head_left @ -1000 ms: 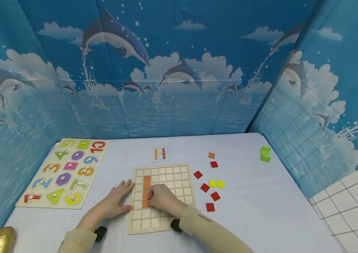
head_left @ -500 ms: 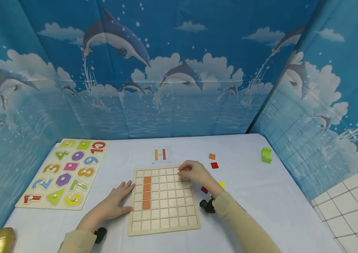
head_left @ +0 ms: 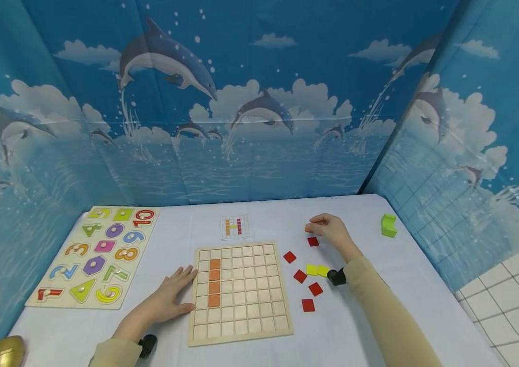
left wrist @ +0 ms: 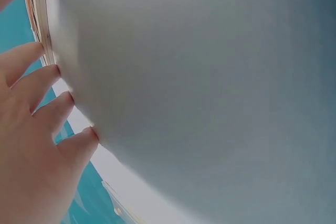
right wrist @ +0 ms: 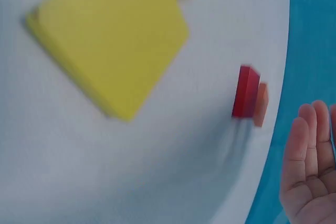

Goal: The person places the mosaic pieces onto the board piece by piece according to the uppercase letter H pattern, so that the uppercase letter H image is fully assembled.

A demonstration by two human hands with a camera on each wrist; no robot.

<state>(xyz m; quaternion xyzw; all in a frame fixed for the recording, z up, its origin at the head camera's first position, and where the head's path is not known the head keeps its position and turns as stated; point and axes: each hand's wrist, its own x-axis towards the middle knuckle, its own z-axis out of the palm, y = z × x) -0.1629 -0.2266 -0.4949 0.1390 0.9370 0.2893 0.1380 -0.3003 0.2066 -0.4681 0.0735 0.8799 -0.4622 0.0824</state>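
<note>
Over the last half second we see the right grip (head_left: 334,232) travel from above the far right corner of the board (head_left: 252,283) out to the orange tile (head_left: 307,228), which lies on the counter (head_left: 434,255) just beside a red tile (head_left: 313,241). That move uncovers the yellow tiles (head_left: 312,270) again. The orange column (head_left: 214,288) on the board shows four pieces, as before, and the card (head_left: 235,227) carries an orange column too, so we judge this column to be the step in hand, perhaps short of this one piece. The left grip (head_left: 170,298) stays released, fingers spread against the board's left edge.

We read the right grip as released: its wrist view shows extended fingers apart from the orange tile. From the head, fingers partly cover that tile, so contact is hard to make out. The gold object (head_left: 7,351) is cut off, and the card's squares are too small to count.
</note>
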